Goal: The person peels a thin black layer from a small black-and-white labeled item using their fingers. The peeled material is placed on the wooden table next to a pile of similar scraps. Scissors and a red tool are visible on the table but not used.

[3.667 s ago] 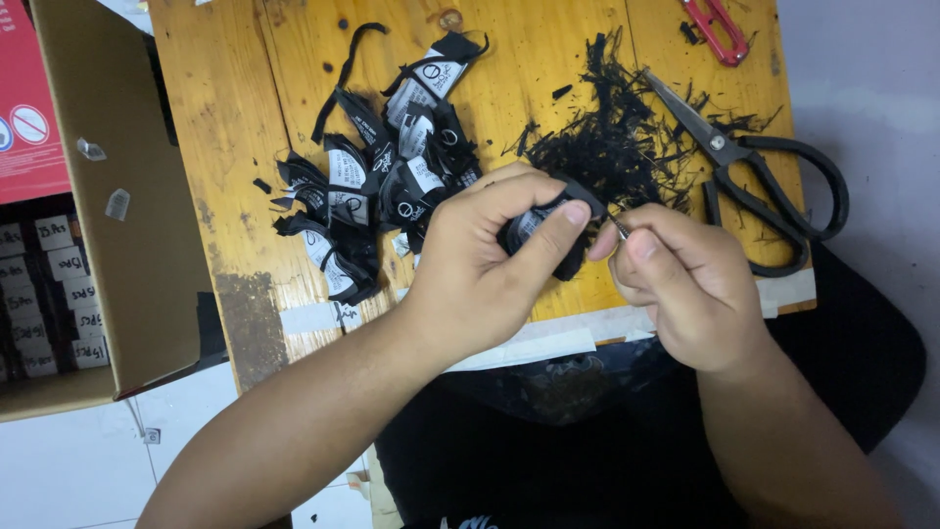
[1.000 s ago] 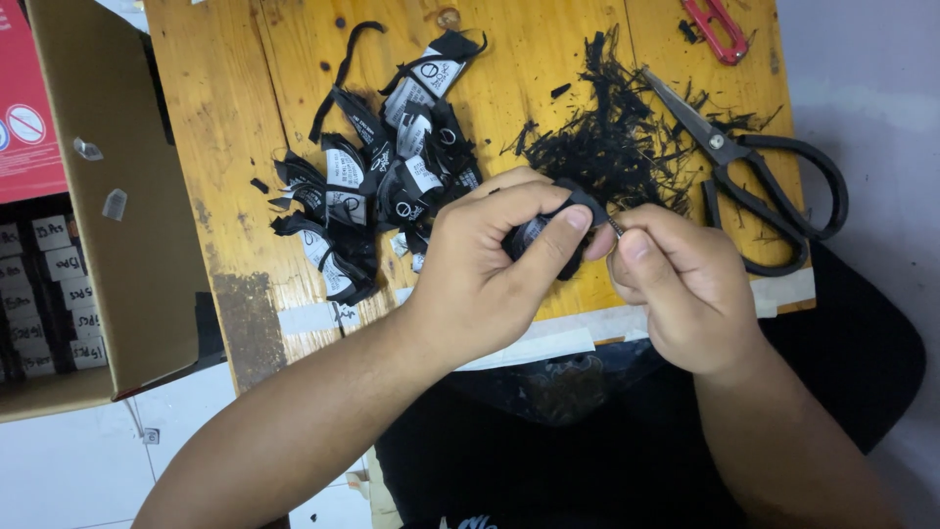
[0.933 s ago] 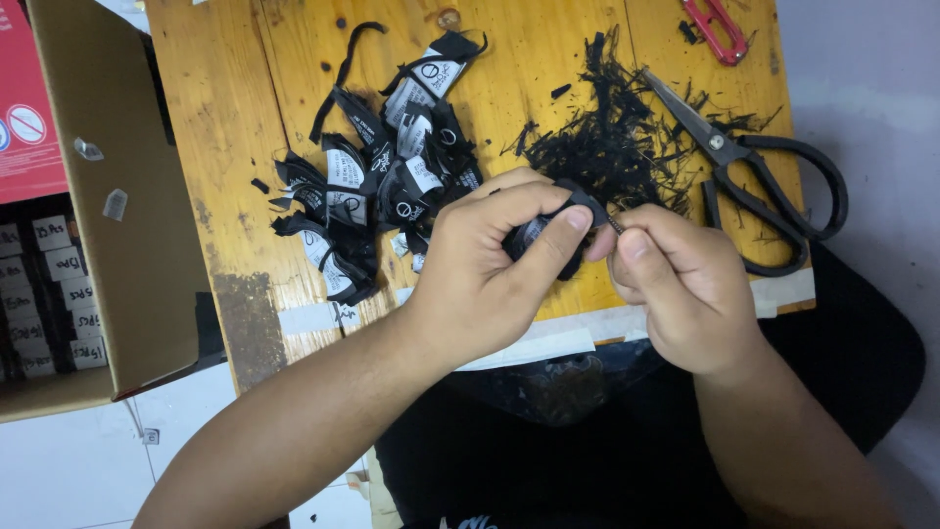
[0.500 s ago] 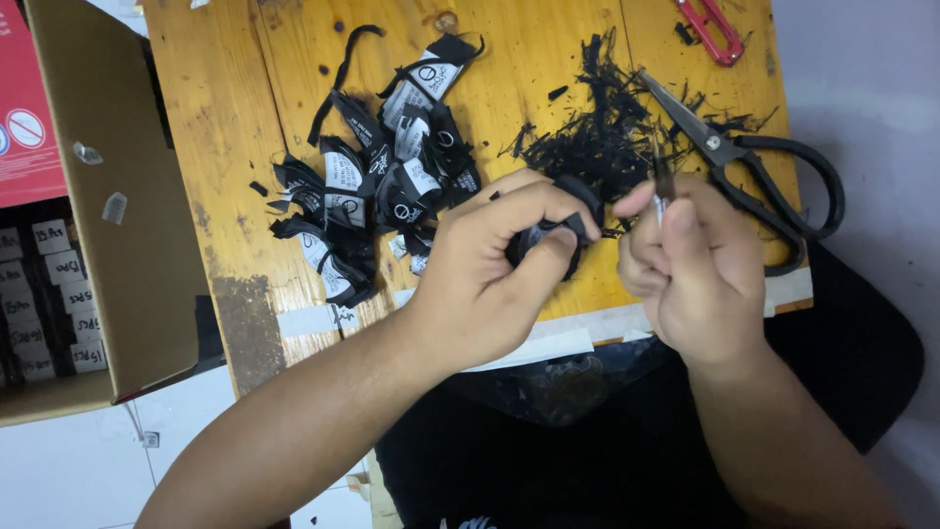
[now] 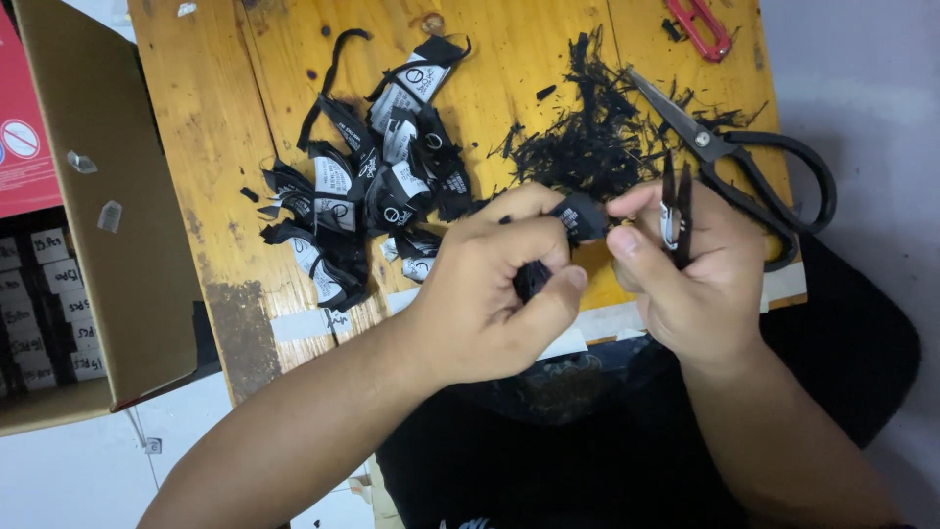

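while the left hand (image 5: pixel 490 294) fingers pinch a black label (image 5: pixel 578 217), the right hand (image 5: pixel 690 269) grips small snips (image 5: pixel 676 201) over a scuffed wooden desk (image 5: pixel 215 147) beside a cardboard box (image 5: pixel 108 235).

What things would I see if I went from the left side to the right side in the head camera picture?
Cardboard box → pile of black and white labels → left hand holding a black label → right hand holding small black snips → big black scissors.
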